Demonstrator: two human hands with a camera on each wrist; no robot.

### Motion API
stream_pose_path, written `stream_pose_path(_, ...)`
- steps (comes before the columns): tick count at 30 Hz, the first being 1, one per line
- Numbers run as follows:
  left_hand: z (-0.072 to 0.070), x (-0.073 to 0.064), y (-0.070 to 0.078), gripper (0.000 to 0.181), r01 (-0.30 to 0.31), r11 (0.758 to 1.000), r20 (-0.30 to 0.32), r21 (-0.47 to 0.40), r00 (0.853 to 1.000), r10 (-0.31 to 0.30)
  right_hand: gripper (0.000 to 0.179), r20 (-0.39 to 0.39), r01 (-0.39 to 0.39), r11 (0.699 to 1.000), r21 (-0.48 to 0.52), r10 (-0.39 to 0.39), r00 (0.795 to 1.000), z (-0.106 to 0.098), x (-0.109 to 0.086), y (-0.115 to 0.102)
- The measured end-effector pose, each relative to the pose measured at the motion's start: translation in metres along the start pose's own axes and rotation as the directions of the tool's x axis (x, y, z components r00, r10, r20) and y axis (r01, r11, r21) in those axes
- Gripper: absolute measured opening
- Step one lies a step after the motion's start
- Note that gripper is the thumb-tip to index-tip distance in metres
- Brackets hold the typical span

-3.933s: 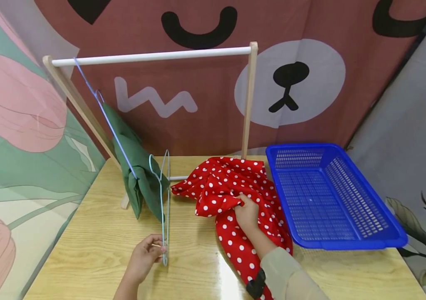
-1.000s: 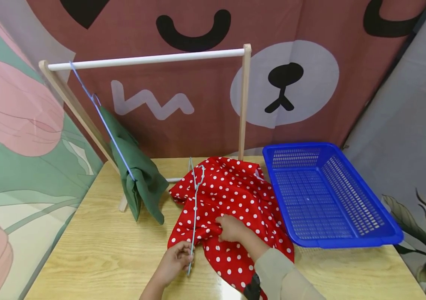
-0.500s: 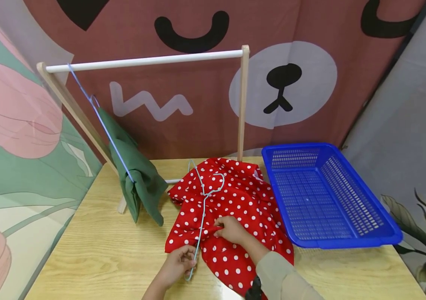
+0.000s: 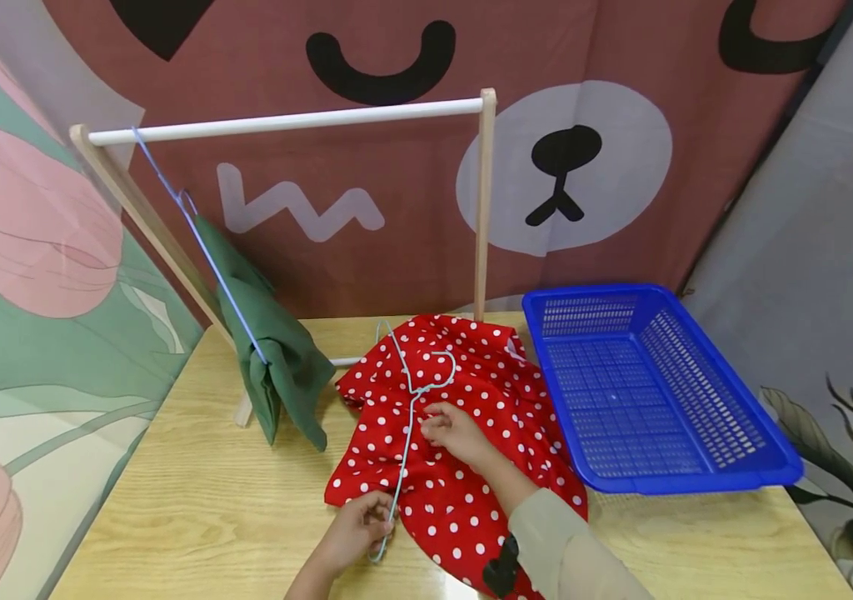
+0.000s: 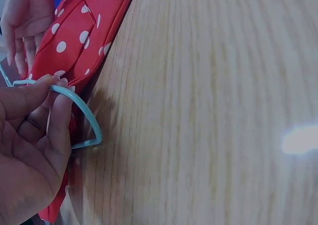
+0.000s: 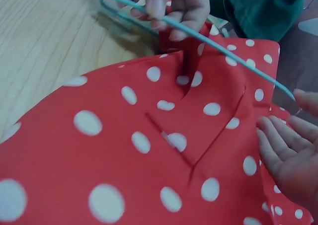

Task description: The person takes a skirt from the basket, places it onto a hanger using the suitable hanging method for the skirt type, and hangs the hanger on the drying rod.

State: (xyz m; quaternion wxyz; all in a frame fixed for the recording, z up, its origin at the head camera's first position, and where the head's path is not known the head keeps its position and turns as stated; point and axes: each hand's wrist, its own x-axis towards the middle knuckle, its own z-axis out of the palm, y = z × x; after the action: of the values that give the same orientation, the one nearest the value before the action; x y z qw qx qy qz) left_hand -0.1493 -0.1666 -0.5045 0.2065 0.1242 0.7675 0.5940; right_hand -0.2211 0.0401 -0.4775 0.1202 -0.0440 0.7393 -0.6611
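My left hand (image 4: pixel 355 527) pinches one end of a light teal wire hanger (image 4: pixel 406 450) between thumb and fingers. In the left wrist view the hanger's bent corner (image 5: pixel 94 128) sticks out past the fingertips. The hanger lies tilted over a red garment with white polka dots (image 4: pixel 445 521), its hook curving to the right. My right hand (image 4: pixel 456 433) is over the garment beside the hanger's neck. Its fingers extend loosely, and in the right wrist view the thumb is right at the hanger wire. A black patch (image 4: pixel 501 567) shows low on the garment.
A small rack with a white rail (image 4: pixel 284 123) stands at the back. A green folded cloth (image 4: pixel 269 358) hangs at its left beside a purple-blue hanger (image 4: pixel 205 250). The blue plastic basket (image 4: pixel 621 400) sits right of the garment on the wooden table (image 4: pixel 187 500).
My left hand has brought the hanger rightward from near the green cloth onto the red garment. My right hand has let go of the garment's fabric and moved up to the hanger's neck.
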Motion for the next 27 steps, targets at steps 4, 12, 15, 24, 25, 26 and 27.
stream_pose_path(4,0.001,0.001,-0.001,0.014,-0.002,1.000,0.014,0.009,1.000,0.001,0.043,-0.056,0.047,0.993,0.112,-0.041,0.998,0.006,0.006,-0.007)
stream_pose_path(12,0.001,0.002,0.001,0.012,0.031,1.000,0.025,-0.003,0.999,-0.031,0.039,-0.138,0.019,0.938,0.345,0.031,0.990,0.017,0.014,-0.013)
stream_pose_path(15,0.000,0.002,0.004,0.009,0.032,0.998,-0.010,0.059,0.999,-0.032,0.035,-0.156,0.008,0.928,0.373,0.054,0.986,0.020,0.015,-0.014)
stream_pose_path(24,-0.003,0.015,0.008,0.005,0.020,0.934,-0.372,0.357,0.920,0.123,0.033,-0.225,0.042,0.918,0.394,0.052,0.973,0.027,0.017,-0.014)
stream_pose_path(25,-0.004,0.017,0.008,0.008,0.035,0.913,-0.401,0.406,0.905,0.144,0.034,-0.237,0.040,0.919,0.392,0.058,0.970,0.028,0.018,-0.013)
stream_pose_path(26,-0.005,0.019,0.008,0.012,0.059,0.894,-0.426,0.444,0.892,0.152,0.034,-0.244,0.040,0.921,0.388,0.061,0.968,0.028,0.018,-0.012)
stream_pose_path(27,-0.006,0.021,0.008,0.015,0.086,0.874,-0.445,0.478,0.882,0.157,0.034,-0.251,0.040,0.920,0.389,0.064,0.966,0.029,0.018,-0.011)
